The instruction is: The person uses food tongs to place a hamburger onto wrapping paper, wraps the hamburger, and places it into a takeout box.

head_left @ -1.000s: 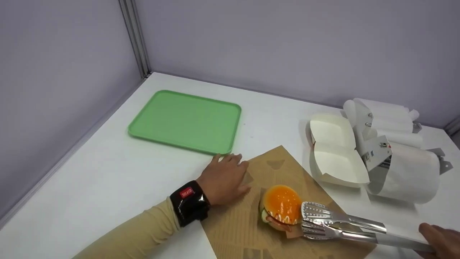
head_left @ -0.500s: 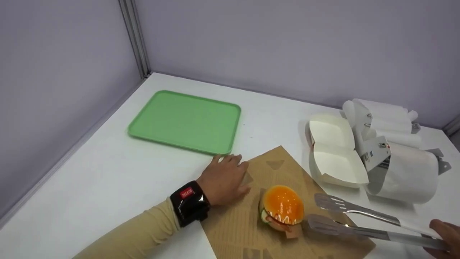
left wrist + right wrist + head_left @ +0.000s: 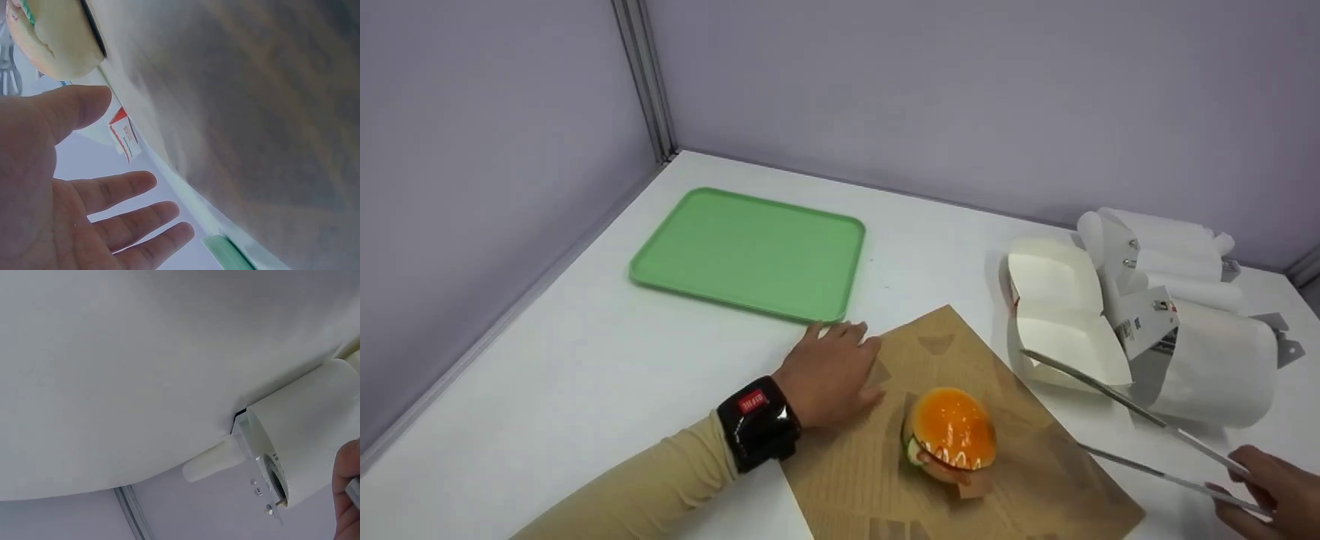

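Note:
A burger (image 3: 956, 431) with a glossy orange bun lies on brown patterned paper (image 3: 855, 487), greens and white drizzle showing at its side. My left hand (image 3: 832, 379) rests at the paper's left edge, fingers extended and thumb apart, left of the burger; the left wrist view shows the palm (image 3: 34, 219) with nothing in it. At lower right, my right hand (image 3: 1275, 491) grips metal tongs (image 3: 1164, 425), their two arms spread. The upper tip overlaps the white box in the head view; the lower one is over the paper's right edge. Nothing is between them.
A green tray (image 3: 750, 255) lies beyond my left hand. An open white carton box (image 3: 1069, 349) stands right of the paper. Beside it, white roll holders (image 3: 1215, 367) with metal brackets fill the right side. Walls border the table at the back and left.
The tongs have come away from the burger toward the right and spread apart, turning edge-on to the head view. The burger and my left hand stay in place.

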`<state>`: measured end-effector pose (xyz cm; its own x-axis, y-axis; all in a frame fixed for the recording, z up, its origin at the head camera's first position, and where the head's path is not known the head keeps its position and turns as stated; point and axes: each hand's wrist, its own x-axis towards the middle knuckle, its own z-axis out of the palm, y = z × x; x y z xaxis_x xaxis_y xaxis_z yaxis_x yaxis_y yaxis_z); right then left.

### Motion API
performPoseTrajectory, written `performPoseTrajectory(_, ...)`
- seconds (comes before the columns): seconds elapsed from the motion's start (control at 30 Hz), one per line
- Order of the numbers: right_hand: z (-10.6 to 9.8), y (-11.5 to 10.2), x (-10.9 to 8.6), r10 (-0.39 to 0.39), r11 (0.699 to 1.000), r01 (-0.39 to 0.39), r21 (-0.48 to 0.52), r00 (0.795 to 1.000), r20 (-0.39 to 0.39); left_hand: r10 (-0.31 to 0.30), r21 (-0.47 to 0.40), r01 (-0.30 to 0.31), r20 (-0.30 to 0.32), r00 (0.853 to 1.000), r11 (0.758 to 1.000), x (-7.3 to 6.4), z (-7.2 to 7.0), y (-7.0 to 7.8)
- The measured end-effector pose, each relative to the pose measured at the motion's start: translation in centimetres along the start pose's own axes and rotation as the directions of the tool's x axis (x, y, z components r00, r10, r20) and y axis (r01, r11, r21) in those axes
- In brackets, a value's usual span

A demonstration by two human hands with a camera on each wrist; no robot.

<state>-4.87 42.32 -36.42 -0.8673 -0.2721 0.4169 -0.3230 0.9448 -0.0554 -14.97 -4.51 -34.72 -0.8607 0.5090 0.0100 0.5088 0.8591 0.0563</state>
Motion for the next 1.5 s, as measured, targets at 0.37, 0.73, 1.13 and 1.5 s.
performPoseTrajectory(0.37, -0.4, -1.6, 1.8, 0.007, 0.988, 0.008, -0.152, 0.995, 0.097, -0.004, -0.006, 0.004, 0.007, 1.000, 1.000, 0.2, 0.0, 0.4)
performPoseTrajectory(0.73, -0.1, -4.1, 3.2, 0.033, 0.991, -0.020, -0.134, 0.995, 0.095, 0.022, -0.005, -0.022, 0.007, 1.000, 1.000, 0.3, -0.1, 0.8)
performPoseTrajectory(1.13, 0.3, -6.7, 6.1, -0.029, 0.998, 0.029, -0.060, 1.000, -0.009, 0.023, -0.007, -0.022, 0.017, 1.000, 1.000, 0.5, -0.4, 1.4)
performPoseTrajectory(1.5, 1.6, -9.6, 9.4, -0.086, 0.994, 0.087, -0.063, 0.996, 0.017, 0.027, -0.038, -0.027, 0.018, 0.999, 0.999, 0.3, -0.1, 1.4)
